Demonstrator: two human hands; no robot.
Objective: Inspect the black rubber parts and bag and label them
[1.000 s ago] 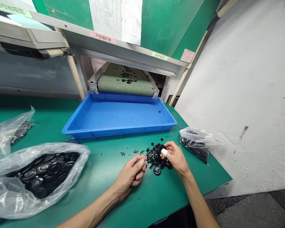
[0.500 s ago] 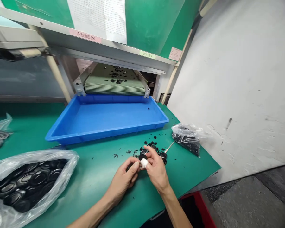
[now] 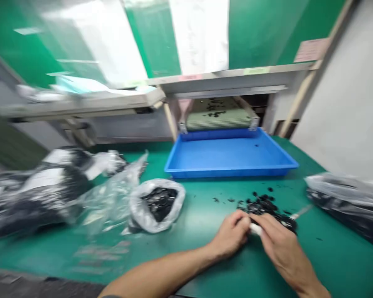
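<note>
Just in front of a pile of small black parts (image 3: 262, 203), my two hands meet at the fingertips. My left hand (image 3: 233, 235) is closed, thumb against forefinger, on a small black part (image 3: 255, 222) that is mostly hidden. My right hand (image 3: 281, 248) is closed on the same part from the other side. A white wrap (image 3: 255, 229) shows on a finger of my right hand. Motion blur hides the part's exact shape. Beside the pile lies a thin, pale-handled tool (image 3: 301, 212).
A blue tray (image 3: 230, 171) stands below the end of a green conveyor belt (image 3: 219, 122) carrying black parts. An open plastic bag (image 3: 180, 194) of black parts sits left of my hands, with filled bags (image 3: 52, 198) farther left. Another bag (image 3: 345, 203) lies to the right.
The view has swung left, bringing the filled bags and shelf into sight. My hands remain together by the pile; the black disc seen between them earlier is now mostly covered.
</note>
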